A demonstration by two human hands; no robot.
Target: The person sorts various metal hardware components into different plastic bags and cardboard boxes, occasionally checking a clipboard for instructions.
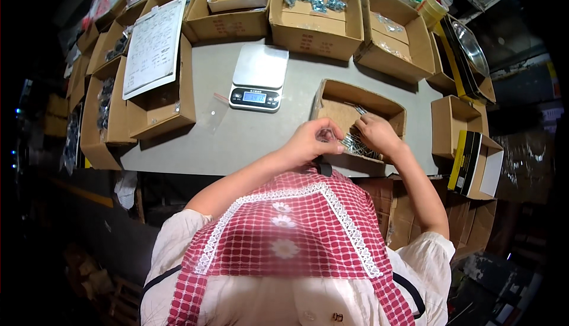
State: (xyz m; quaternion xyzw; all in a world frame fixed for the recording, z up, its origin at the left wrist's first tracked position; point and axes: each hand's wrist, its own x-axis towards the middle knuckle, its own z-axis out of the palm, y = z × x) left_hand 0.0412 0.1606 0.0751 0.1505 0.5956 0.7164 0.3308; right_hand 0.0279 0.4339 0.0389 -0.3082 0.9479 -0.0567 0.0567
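Note:
An open cardboard box (pixel 341 112) stands at the table's front edge, with a pile of slim silvery metal pieces, like screws, (pixel 358 147) in its near part. My left hand (pixel 314 139) is at the box's near left corner, thumb and fingers curled round what looks like a small clear plastic bag (pixel 325 135). Over the box, my right hand (pixel 378 133) pinches a few of the silvery screws (pixel 360 110), their ends showing past the fingertips. Left of the box sits a white digital scale (pixel 259 68), its display lit and its plate bare.
A flat clear bag (pixel 213 114) lies beside the scale. Cardboard boxes holding bagged small parts (pixel 314 35) line the back. At left, a clipboard with a written sheet (pixel 155 47) leans on a box. Smaller boxes (pixel 453 127) stand at right, below a yellow tape roll (pixel 433 7).

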